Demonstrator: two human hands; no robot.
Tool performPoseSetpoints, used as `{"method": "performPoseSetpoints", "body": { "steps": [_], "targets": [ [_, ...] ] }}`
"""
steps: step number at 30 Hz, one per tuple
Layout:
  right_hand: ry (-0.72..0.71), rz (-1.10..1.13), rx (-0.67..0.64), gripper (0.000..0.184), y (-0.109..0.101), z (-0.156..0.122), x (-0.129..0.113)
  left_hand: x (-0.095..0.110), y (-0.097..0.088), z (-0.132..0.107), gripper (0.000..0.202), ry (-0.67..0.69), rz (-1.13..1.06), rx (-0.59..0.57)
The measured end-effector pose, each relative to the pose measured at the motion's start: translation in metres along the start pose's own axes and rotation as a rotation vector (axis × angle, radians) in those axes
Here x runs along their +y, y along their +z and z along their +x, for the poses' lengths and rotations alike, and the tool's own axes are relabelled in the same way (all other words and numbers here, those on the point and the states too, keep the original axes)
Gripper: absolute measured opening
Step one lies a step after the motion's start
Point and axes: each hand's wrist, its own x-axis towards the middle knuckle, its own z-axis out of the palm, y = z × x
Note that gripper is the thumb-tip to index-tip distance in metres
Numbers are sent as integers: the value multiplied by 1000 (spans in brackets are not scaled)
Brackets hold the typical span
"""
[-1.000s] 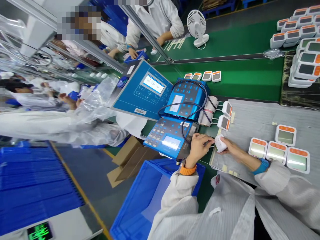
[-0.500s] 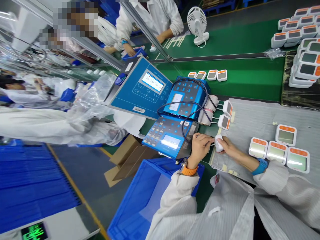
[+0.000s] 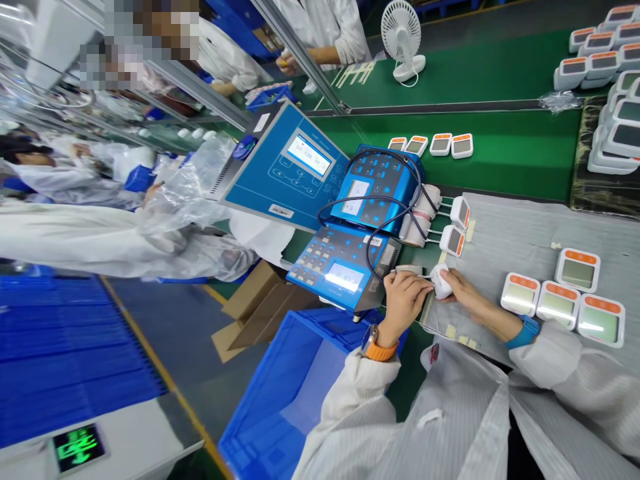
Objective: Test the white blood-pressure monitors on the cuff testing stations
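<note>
Device, white, pinched in right hand; left hand at its edge, grip unclear.

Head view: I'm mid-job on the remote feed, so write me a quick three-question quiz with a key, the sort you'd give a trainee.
1. Which hand's wrist wears the orange strap?
2. True or false: the right hand is well apart from the small white device.
3. How many orange-topped devices lie grouped on the grey mat near the right forearm?

Key:
1. The left hand.
2. False; it holds it.
3. Four.
</note>
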Motion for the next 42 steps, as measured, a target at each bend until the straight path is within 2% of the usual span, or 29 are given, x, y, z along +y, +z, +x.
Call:
{"method": "performPoseSetpoints", "body": {
  "steps": [9,13,18,21,22,24,26,29,31,34,37,40,42],
  "targets": [
    [-27,-25,9,43,4,2,3,-1,0,0,23,-22,-53,-22],
    [-43,-66,48,51,9,3,7,0,0,-1,23,-44,-54,-29],
    [-56,-94,71,62,14,9,19,-4,2,-4,25,14,-8,-17],
    [-87,-180,132,73,18,9,22,-8,7,-10,22,43,8,-57],
    [-100,-231,169,79,18,8,21,-9,9,-11,30,46,13,-81],
    [-133,-337,218,94,16,4,20,-12,12,-12,62,31,31,-122],
    [-194,-400,183,108,9,1,20,-15,13,-7,76,-4,47,-141],
    [-283,-411,61,113,-6,-2,21,-20,9,9,71,-7,31,-187],
    [-256,-411,14,106,-16,-4,21,-23,5,22,71,29,13,-251],
    [-199,-512,28,90,-27,-13,20,-21,-2,34,66,80,30,-361],
    [-250,-690,15,78,-46,-31,10,-11,-17,39,70,113,111,-442],
    [-319,-856,-3,67,-83,-42,-15,2,-41,53,84,161,236,-420],
    [-347,-992,51,54,-116,-33,-43,7,-53,80,79,203,314,-334]
  ]
}}
